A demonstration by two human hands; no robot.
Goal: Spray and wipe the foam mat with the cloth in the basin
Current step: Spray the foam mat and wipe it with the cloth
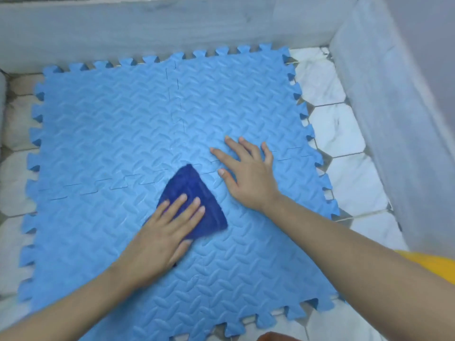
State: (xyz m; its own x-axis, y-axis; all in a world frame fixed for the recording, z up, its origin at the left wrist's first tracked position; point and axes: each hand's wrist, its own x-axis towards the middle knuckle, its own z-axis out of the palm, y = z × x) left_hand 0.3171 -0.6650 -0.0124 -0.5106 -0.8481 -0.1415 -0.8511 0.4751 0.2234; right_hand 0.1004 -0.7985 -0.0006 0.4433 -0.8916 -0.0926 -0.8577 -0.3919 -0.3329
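A light blue foam mat [110, 124] made of interlocking tiles with toothed edges lies flat on the tiled floor and fills most of the head view. A dark blue cloth [194, 190], folded to a rough triangle, lies near the mat's middle. My left hand [162, 235] presses flat on the cloth's near part, fingers spread over it. My right hand [248, 173] rests palm down on the mat just right of the cloth, fingers apart, holding nothing. No spray bottle or basin is in view.
White hexagon floor tiles [344, 136] show to the right of the mat and along its left edge. A grey wall [147, 25] runs behind the mat and another [398, 107] along the right. A yellow object [430, 264] peeks in at the right edge.
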